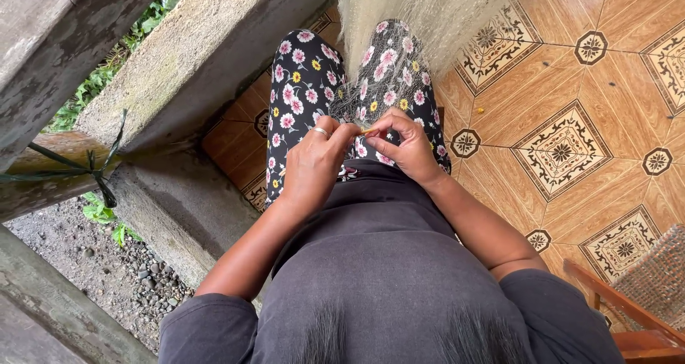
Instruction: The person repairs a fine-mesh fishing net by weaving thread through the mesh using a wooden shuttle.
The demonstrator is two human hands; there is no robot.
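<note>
Patterned orange floor tiles (564, 150) below; left hand (314, 166) and right hand (407, 144) pinch a thin yellowish netting needle (369, 130) against fine pale mesh netting (399, 22) over the lap — mid-knot, next pull needs steady tension.

We're on the porch of a home here, right at its outer edge. Underfoot, glossy orange floor tiles (571, 93) with dark ornamental diamond patterns. Along the left, a low rough concrete wall (193, 57) marks the boundary, and beyond it gravel ground (107, 271) and green weeds (100, 79). Weathered wooden rails (50, 29) cross that side, and a wooden chair with woven seat (642, 293) sits at lower right.
</note>
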